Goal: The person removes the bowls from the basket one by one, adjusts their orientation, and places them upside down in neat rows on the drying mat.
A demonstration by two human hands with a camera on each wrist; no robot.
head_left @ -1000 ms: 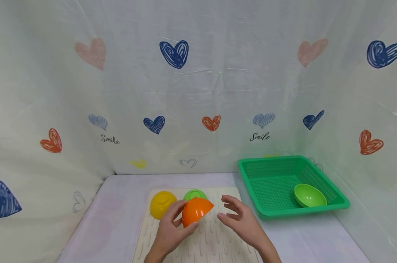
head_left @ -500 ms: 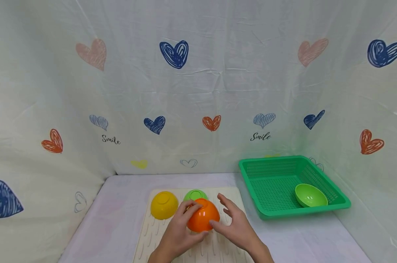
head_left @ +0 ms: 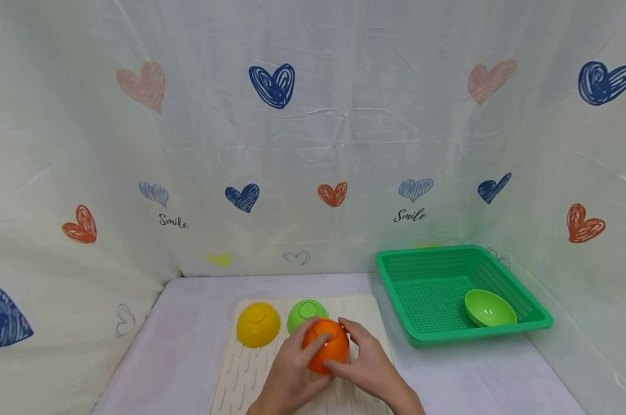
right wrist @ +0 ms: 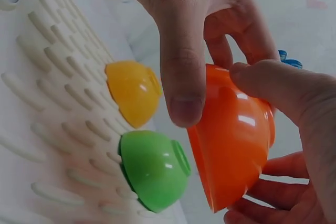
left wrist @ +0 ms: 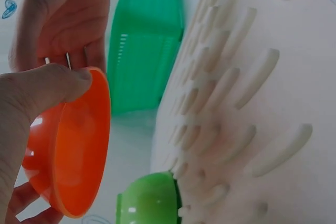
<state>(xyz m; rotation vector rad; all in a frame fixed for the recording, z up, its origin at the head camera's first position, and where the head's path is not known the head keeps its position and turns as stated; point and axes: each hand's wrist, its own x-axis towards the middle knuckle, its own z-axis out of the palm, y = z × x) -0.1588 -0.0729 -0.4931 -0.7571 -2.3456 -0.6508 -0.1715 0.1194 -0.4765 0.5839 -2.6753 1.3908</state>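
Note:
An upside-down orange bowl (head_left: 339, 347) is held between both hands above a cream ribbed mat (head_left: 235, 374). My left hand (head_left: 291, 373) grips it on the left, its thumb at the rim. On the other side my right hand (head_left: 371, 364) holds the bowl too, thumb on the near wall and fingers around the far wall, as the right wrist view shows. Clear of the mat, the bowl's hollow faces down toward it in the left wrist view. Just behind, a green bowl (head_left: 305, 314) rests upside down on the mat, beside an upturned yellow bowl (head_left: 258, 327).
A green plastic basket (head_left: 426, 336) stands at the right, with a light green bowl (head_left: 489, 310) upright inside. The mat lies on a pale cloth-covered table (head_left: 157, 340). A white curtain (head_left: 302, 138) printed with hearts hangs behind and at both sides.
The orange bowl has turned from tilted to upside down and moved slightly right and nearer. My right hand, apart from it at first, has come in and taken hold.

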